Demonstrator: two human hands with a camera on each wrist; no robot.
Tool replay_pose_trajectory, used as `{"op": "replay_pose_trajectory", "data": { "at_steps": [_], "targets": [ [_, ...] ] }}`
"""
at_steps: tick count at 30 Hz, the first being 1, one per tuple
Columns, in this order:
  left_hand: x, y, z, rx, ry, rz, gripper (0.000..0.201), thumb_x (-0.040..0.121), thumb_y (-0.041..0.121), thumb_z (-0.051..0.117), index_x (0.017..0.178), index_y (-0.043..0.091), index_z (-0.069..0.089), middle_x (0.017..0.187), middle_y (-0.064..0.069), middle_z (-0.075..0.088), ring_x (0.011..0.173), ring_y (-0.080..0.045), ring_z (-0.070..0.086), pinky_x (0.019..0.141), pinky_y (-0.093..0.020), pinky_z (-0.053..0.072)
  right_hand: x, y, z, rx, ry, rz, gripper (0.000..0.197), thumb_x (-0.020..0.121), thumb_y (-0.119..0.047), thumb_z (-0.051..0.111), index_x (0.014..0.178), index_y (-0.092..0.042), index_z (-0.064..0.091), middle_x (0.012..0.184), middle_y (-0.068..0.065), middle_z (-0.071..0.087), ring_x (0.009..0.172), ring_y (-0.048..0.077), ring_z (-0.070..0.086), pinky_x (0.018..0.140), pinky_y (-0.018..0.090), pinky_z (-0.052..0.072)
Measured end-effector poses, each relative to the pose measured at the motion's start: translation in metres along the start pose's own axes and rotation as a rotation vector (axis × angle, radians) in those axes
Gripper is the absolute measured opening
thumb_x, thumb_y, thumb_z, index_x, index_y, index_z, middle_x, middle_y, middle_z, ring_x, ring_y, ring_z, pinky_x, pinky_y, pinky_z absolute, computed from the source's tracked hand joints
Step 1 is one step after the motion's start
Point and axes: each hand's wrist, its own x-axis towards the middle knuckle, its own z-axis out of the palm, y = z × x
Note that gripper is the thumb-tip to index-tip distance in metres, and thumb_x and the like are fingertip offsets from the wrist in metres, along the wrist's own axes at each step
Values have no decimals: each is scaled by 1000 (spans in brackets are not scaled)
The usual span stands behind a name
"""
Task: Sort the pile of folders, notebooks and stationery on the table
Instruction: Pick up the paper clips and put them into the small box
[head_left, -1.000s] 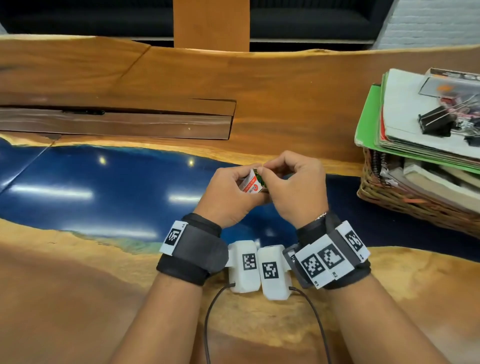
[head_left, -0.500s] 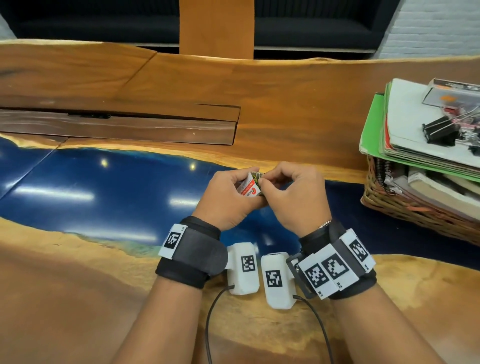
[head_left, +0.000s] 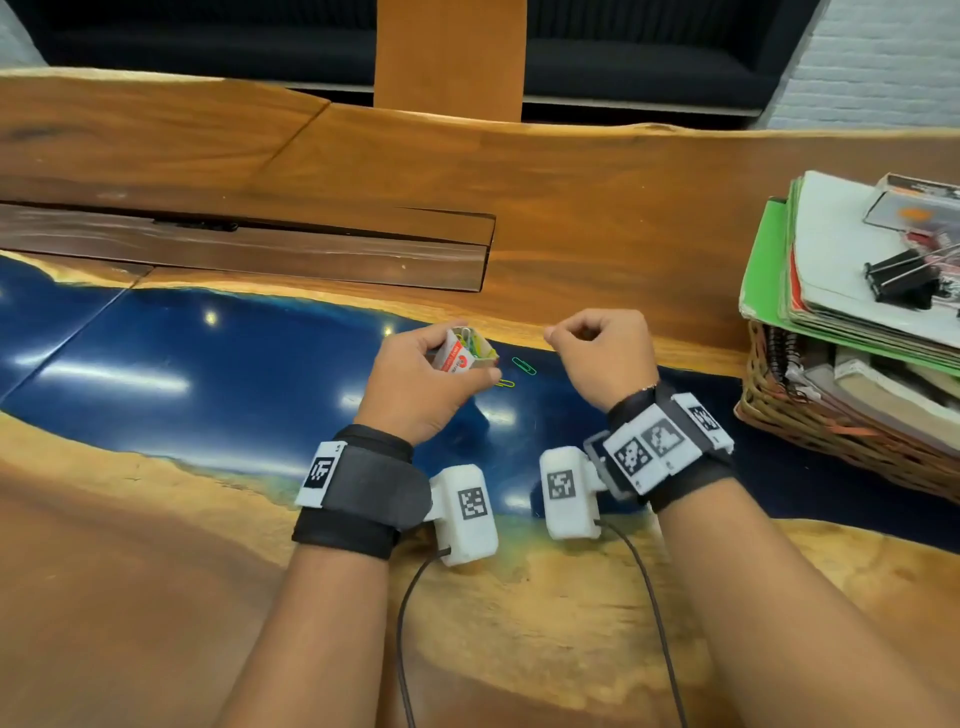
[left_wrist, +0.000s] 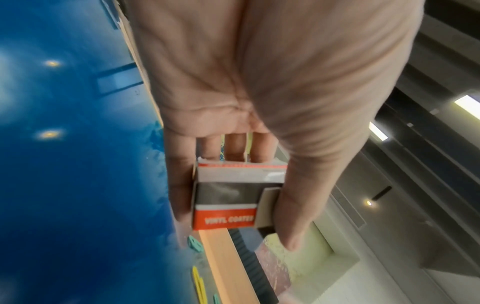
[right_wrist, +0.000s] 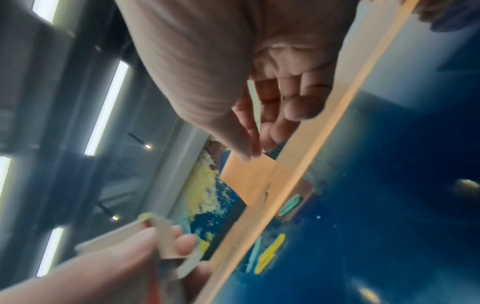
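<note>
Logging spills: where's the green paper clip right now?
In the head view the green paper clip lies loose on the blue part of the table, between the hands, just right of the small box gripped by the left hand.

text: "VINYL COATED" | on: orange band of paper-clip box | other print: unreadable

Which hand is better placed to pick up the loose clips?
Right. The right hand holds nothing and hovers near the clips on the table; the left hand grips the open box.
</note>
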Motion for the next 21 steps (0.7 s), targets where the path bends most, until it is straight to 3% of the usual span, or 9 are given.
{"op": "replay_pose_trajectory", "data": {
  "at_steps": [2,5,10,15,18,21],
  "targets": [
    [1,0,-7,-25,38,-2,39,73,11,84,110,11,71,118,-2,67,78,-14,63,65,-31,59,13,2,7,-145,-130,42,29,82,-16,74,56,-27,65,58,-12,61,57,7,53,61,22,43],
    [2,0,-11,-56,52,0,49,73,10,84,120,9,68,113,-4,69,82,-16,64,66,-34,61,23,-8,18,-330,-263,53,19,80,-25,77,64,-23,68,65,-8,63,68,15,59,63,23,45],
    [1,-1,-7,-72,21,7,53,73,10,84,122,11,66,111,-5,69,78,-15,64,61,-24,55,29,-20,31,-581,-397,135,25,80,-30,79,77,-11,64,75,6,63,70,26,57,51,22,37],
    [0,2,-3,-65,1,1,44,72,10,84,113,11,69,98,7,67,80,-17,65,69,-32,60,22,-13,23,-617,-438,129,22,85,-24,71,74,-7,62,79,6,68,79,27,65,69,30,54],
    [-2,4,1,-51,-15,7,42,72,10,84,110,17,67,106,3,68,82,-16,65,71,-33,61,15,-11,16,-598,-482,97,16,84,-14,65,76,-1,68,87,10,75,90,28,71,77,43,60],
    [-4,4,5,-49,-39,3,50,73,11,84,119,17,65,114,0,68,89,-18,68,70,-30,61,11,-13,11,-602,-520,63,13,83,-11,65,74,-2,70,87,11,75,90,28,70,77,43,60]
  ]
}}
